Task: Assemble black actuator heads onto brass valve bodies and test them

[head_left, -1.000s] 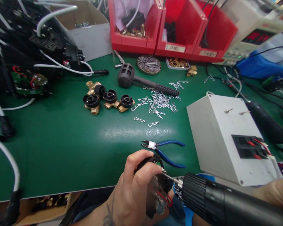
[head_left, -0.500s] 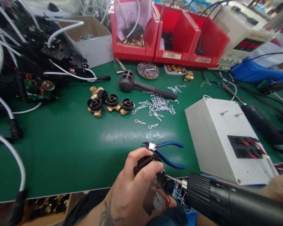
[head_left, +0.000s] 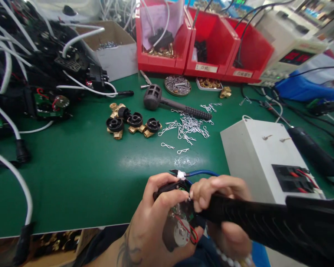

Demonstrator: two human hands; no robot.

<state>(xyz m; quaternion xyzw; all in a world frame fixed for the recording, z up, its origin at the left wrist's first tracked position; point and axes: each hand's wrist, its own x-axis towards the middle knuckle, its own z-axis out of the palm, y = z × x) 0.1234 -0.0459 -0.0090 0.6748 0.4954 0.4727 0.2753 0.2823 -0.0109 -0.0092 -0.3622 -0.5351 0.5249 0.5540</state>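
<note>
Black and green, the small part with a round motor and thin red wires is held tight in your left hand, over the near edge of the green bench. Your right hand is curled around a black power tool; its fingertips are right by the part, but I can't tell if they touch it. Blue-handled cutters lie just behind your hands. Shiny clips are heaped farther from that edge.
</note>
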